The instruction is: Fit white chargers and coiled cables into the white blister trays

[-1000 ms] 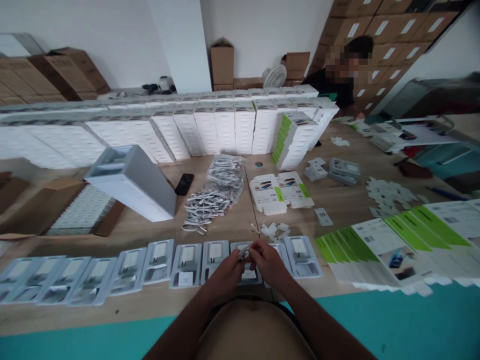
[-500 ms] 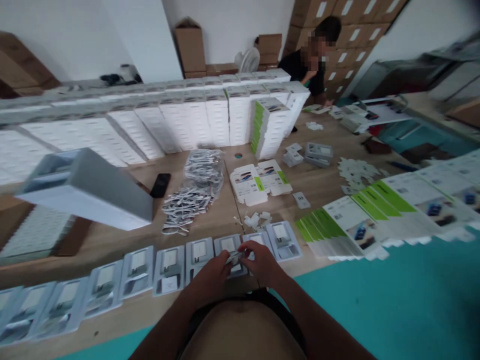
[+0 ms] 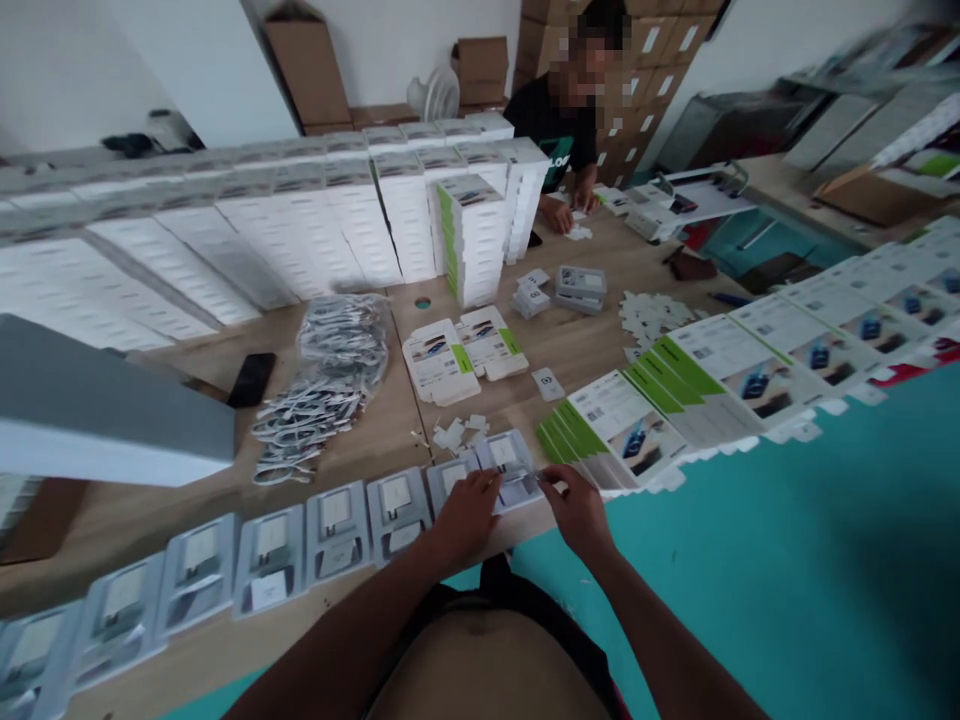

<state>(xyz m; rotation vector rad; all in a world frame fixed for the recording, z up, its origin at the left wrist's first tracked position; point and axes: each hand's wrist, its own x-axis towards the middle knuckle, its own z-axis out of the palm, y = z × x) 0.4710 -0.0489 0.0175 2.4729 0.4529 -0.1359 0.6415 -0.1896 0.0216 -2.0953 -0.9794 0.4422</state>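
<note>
My left hand [image 3: 469, 515] reaches over the rightmost grey plastic tray [image 3: 504, 447], its fingers curled together at the tray's near half. On that tray's right side my right hand [image 3: 577, 508] pinches with thumb and fingertips. A thin pale piece stretches between the two hands low over the tray; its kind is too small and blurred to make out. A white block sits in the tray's upper part. More grey trays [image 3: 335, 530] run leftward in a row, each with a white block. Several have a white card or packet below it.
Bagged white cables [image 3: 322, 370] lie behind the trays, with a phone [image 3: 253, 380] beside them. Flat printed boxes [image 3: 441, 360] and white pieces [image 3: 457, 432] lie nearby. Green-white boxes [image 3: 637, 420] line the right edge. Stacked white boxes [image 3: 337, 220] stand behind; a co-worker [image 3: 559, 140] works beyond.
Both hands have moved from a tray further left in the row to the rightmost tray and are lower and further apart. The view has turned right. The co-worker's hands are now down at the table.
</note>
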